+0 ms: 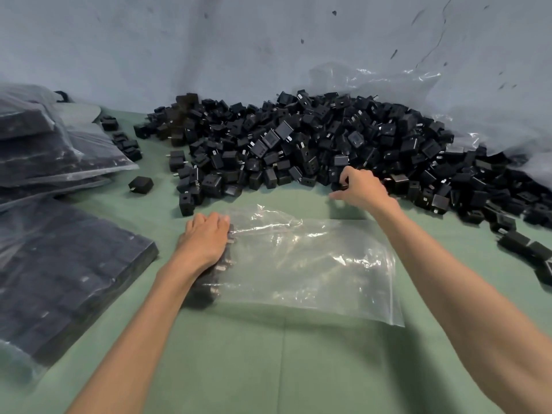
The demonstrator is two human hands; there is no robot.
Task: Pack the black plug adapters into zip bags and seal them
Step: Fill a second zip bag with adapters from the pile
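Note:
A big heap of black plug adapters [313, 144] lies across the back of the green table. In front of it a clear zip bag [313, 264] lies flat, with a few adapters [213, 279] stacked inside its left end. My left hand [206, 239] rests curled over that end of the bag, holding the adapters through the plastic. My right hand [360, 186] reaches to the front edge of the heap and pinches one adapter [343, 184] between thumb and fingers.
Filled bags of adapters [59, 264] lie stacked at the left, with more [44, 150] behind them. Loose adapters [140, 184] are scattered at left and along the right edge [525, 249]. A large crumpled plastic sheet [448, 94] rises behind the heap against the grey wall.

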